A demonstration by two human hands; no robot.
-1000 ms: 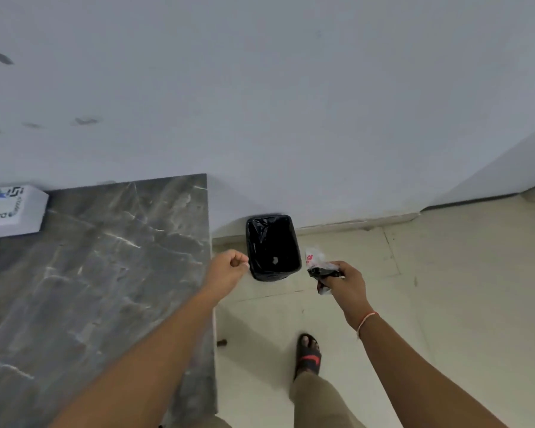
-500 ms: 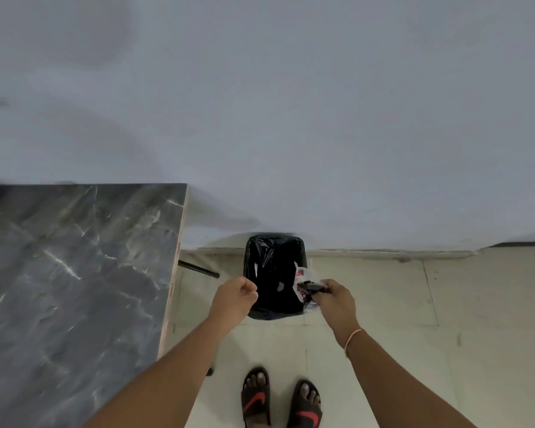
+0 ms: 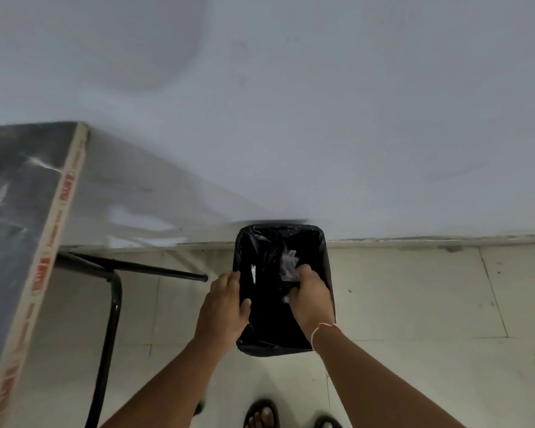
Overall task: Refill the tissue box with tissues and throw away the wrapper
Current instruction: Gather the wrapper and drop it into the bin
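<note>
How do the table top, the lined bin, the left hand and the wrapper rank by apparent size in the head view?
1. Table top, partly cut off by the frame.
2. Lined bin.
3. Left hand, nearer the camera, so it looks bigger than it is.
4. Wrapper, partly hidden by the right hand.

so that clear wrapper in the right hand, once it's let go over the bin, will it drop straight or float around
Probably floaty. The wrapper looks like thin, crumpled clear film, so it is likely very light and floppy and may drift. It is scrunched in the right hand, so it might spring open on release. Since that hand is already over the black-lined bin, it should still land inside.
</note>
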